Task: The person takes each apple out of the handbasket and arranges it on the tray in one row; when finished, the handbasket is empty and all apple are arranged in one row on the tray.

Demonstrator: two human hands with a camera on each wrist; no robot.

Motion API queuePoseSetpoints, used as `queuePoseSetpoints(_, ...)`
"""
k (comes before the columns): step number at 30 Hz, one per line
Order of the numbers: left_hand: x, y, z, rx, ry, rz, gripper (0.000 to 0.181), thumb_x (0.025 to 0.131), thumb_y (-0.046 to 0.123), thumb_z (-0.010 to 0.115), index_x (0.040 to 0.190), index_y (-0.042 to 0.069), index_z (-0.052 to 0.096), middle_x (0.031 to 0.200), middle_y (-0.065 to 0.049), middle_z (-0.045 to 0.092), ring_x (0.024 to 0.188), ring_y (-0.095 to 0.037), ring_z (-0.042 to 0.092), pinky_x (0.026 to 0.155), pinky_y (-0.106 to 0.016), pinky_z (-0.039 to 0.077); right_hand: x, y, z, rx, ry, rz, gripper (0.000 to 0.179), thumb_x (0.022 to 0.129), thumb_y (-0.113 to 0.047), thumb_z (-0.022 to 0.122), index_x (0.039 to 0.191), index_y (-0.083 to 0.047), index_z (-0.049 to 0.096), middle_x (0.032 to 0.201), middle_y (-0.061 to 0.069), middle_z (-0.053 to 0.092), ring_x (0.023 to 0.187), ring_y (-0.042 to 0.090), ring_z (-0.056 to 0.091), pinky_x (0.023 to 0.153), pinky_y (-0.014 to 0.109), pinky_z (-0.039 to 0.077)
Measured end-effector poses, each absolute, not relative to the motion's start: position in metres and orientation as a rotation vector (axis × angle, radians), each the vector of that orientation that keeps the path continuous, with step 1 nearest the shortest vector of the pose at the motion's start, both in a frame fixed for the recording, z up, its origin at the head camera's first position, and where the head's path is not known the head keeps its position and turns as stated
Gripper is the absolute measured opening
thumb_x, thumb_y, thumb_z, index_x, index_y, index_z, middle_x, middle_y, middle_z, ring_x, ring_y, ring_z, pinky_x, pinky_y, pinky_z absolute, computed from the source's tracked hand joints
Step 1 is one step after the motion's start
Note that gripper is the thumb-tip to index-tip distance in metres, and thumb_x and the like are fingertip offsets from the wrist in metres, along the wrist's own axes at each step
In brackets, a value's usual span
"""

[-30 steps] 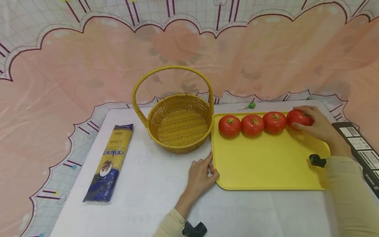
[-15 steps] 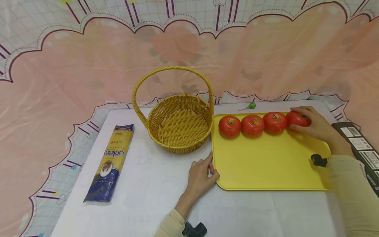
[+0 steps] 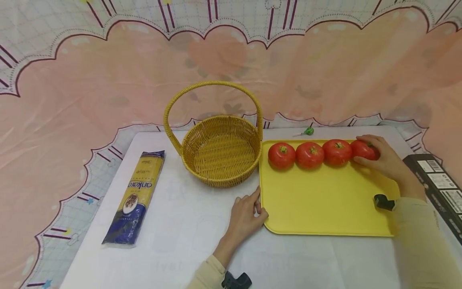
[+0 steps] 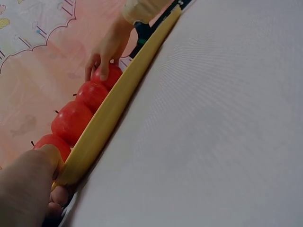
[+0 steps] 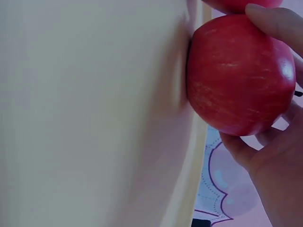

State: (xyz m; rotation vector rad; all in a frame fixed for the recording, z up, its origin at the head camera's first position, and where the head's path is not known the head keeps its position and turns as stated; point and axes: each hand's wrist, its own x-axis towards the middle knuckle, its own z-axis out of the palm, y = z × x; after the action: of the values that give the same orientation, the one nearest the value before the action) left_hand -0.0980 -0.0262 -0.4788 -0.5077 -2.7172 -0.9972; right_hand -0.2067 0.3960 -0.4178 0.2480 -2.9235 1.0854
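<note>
Several red apples stand in a row along the far edge of a yellow tray (image 3: pixel 325 200). My right hand (image 3: pixel 382 158) curls its fingers and thumb round the rightmost apple (image 5: pixel 241 75), which sits on the tray close beside its neighbour (image 3: pixel 337 152). In the right wrist view, its short dark stem points toward the palm side. My left hand (image 3: pixel 245 214) pinches the tray's near left edge. The left wrist view shows the thumb (image 4: pixel 45 158) over the rim and fingertips (image 4: pixel 59 195) under it.
An upright-handled yellow wicker basket (image 3: pixel 223 156) stands left of the tray. A blue and yellow pasta packet (image 3: pixel 135 196) lies at far left. Behind the tray lies a green lollipop (image 3: pixel 308 131). A black box with white labels (image 3: pixel 438 180) lies beyond the tray's right side.
My right hand has shifted the rightmost apple slightly left toward its neighbour. The head view has tilted a little. My left hand keeps its place on the tray edge.
</note>
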Motion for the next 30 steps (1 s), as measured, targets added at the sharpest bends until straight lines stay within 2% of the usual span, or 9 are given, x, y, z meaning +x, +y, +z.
queuePoseSetpoints(5,-0.096,-0.023,-0.480,-0.500,-2.702,-0.989,0.059,0.072,0.015,0.062,0.130,0.003,0.056,0.062,0.014,0.053,0.055,0.002,0.032,0.063,-0.017,0.023,-0.200,0.394,-0.421,0.231,-2.850,1.155,0.070,0.083,-0.018,0.070,0.144,-0.013,0.037,0.148,0.026,0.022,0.128,0.051,0.023,0.098,0.072,0.021)
queuePoseSetpoints(13,-0.099,-0.020,-0.480,-0.525,-2.672,-0.962,0.057,0.072,0.016,0.063,0.128,0.003,0.058,0.062,0.013,0.054,0.055,0.001,0.033,0.063,-0.017,0.023,-0.189,0.392,-0.417,0.232,-2.785,1.107,0.068,0.085,-0.017,0.066,0.145,-0.012,0.035,0.153,0.022,0.016,0.135,0.051,0.013,0.098,0.074,0.017)
queuePoseSetpoints(19,-0.102,-0.022,-0.480,-0.505,-2.690,-0.969,0.058,0.072,0.015,0.063,0.128,0.004,0.058,0.062,0.013,0.053,0.054,0.001,0.033,0.062,-0.017,0.023,-0.181,0.394,-0.414,0.179,-2.783,1.134,0.065,0.088,-0.020,0.063,0.146,-0.016,0.034,0.154,0.021,0.014,0.137,0.052,0.013,0.102,0.074,0.009)
queuePoseSetpoints(30,-0.099,-0.025,-0.479,-0.459,-2.663,-1.035,0.052,0.074,0.014,0.062,0.124,0.003,0.061,0.060,0.012,0.053,0.051,0.002,0.031,0.061,-0.017,0.024,-0.183,0.387,-0.414,0.246,-2.721,1.099,0.054,0.089,-0.013,0.061,0.139,-0.006,0.043,0.147,0.027,0.022,0.133,0.054,0.020,0.103,0.072,0.012)
